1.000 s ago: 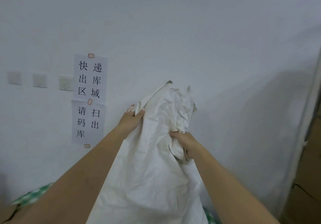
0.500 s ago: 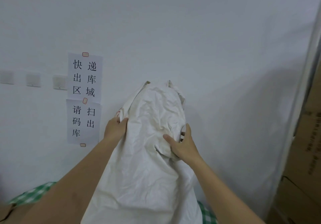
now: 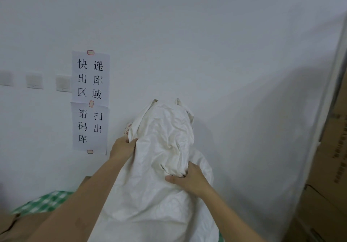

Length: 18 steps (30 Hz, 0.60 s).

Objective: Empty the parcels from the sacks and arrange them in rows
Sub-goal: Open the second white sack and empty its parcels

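Since half-second back, my right hand (image 3: 189,178) slid lower on sack (image 3: 161,166); both grips, left hand (image 3: 123,146) too, clutch cloth. No parcels visible; rows not started, I judge.

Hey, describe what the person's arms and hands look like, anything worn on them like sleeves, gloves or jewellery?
Both forearms are bare as far as the frame shows, with no sleeve in view. The left hand and right hand wear no gloves, and no ring, watch or bracelet is visible. The fingernails look short and unpainted where they show.
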Tool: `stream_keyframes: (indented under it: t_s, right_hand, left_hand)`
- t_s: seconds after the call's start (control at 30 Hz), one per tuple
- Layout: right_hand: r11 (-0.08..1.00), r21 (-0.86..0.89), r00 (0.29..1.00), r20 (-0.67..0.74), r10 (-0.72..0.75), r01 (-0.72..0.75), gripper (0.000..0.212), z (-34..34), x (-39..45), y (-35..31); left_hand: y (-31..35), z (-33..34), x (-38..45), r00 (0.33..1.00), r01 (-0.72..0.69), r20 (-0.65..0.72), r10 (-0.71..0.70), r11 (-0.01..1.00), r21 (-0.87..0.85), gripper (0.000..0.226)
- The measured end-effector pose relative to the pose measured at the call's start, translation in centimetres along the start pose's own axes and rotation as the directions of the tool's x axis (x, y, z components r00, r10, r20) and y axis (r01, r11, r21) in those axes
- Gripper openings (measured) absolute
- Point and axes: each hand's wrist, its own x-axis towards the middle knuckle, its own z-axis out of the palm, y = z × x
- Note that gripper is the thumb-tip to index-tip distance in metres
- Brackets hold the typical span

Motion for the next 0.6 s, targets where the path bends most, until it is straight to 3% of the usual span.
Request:
stream_keyframes:
  t_s: [0.13,0.27,0.43,0.6]
  right_hand:
    - [0.999,-0.019,0.998,-0.041,0.048,-0.049,0.092,1.0,0.3,0.4]
    - [0.996,-0.061,0.995,-0.077,0.061,-0.066,0.084,0.9,-0.5,-0.3]
    - [0.980,-0.181,0.995,-0.070,0.065,-0.077,0.094,1.0,-0.9,-0.2]
    - [0.977,-0.197,0.996,-0.046,0.078,-0.085,0.066,0.6,-1.2,0.4]
  left_hand:
    - [-1.1,0.2,-0.4,0.999,0.031,0.039,-0.027,0.992,-0.120,0.023]
    - [-1.9,0.0,-1.6,0.995,-0.011,0.093,0.036,0.966,-0.257,0.035]
    - [-3.7,-0.2,-2.6,0.977,-0.076,0.194,0.088,0.995,-0.067,0.035]
    - [-5.7,0.2,-3.3,0.962,-0.077,0.270,0.050,0.993,0.091,0.052]
